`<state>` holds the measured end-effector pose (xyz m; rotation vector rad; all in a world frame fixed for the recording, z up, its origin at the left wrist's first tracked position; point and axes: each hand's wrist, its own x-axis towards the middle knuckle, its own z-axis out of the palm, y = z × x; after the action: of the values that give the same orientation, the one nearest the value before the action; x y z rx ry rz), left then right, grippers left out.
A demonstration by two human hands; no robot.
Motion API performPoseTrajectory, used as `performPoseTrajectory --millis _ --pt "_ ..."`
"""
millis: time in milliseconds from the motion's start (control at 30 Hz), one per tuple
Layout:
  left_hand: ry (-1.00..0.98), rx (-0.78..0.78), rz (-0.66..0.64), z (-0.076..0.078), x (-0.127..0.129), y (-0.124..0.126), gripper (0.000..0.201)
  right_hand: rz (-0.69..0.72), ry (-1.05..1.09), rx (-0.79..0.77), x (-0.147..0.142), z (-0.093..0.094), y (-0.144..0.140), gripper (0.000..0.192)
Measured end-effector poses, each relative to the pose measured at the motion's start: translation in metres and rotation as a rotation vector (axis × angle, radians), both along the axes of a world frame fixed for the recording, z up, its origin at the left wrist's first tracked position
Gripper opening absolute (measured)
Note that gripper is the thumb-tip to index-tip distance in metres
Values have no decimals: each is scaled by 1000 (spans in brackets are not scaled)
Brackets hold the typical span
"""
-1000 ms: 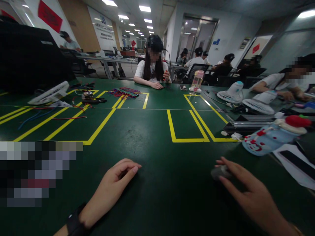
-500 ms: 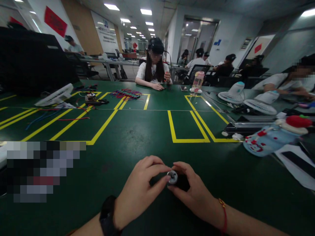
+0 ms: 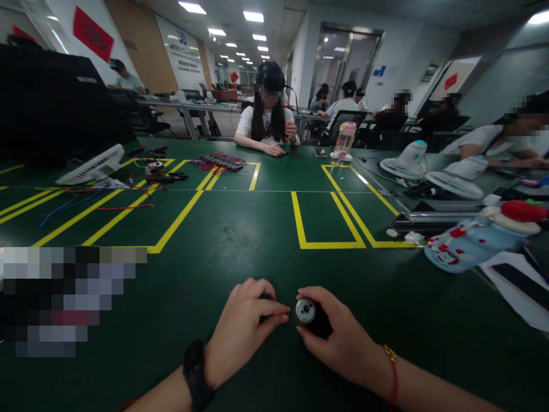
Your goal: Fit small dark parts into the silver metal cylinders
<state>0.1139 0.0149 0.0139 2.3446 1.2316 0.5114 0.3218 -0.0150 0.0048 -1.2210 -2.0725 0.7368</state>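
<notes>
The left hand, fingertips nearly meeting (contents unclear), is parting from a round silver metal part. The right hand is now gripping it alone, its holed face uncovered.

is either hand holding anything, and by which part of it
The right hand holds a small round metal part by its sides, between thumb and fingers. Whether the left hand pinches anything tiny cannot be told.
</notes>
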Motion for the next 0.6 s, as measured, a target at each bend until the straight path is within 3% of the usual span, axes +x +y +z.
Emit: performPoseTrajectory --millis 100,200,333,433,533,600 --pt "-72 -47 8 2 -5 1 22 12 -54 5 5 2 1 48" --pt "-194 -143 94 6 -30 3 33 -173 -135 1 39 4 2 47" --pt "-235 -179 285 0 -81 5 32 -613 -280 109 135 -3 -7 56" --pt "-255 -204 353 -9 -104 7 31 -874 -391 78 210 -15 -19 62" --pt "-254 -212 380 -14 -107 9 30 -904 -436 23 244 -20 -28 62" --pt "-249 -211 394 -14 -104 10 31 -901 -487 150 235 -16 -29 68"
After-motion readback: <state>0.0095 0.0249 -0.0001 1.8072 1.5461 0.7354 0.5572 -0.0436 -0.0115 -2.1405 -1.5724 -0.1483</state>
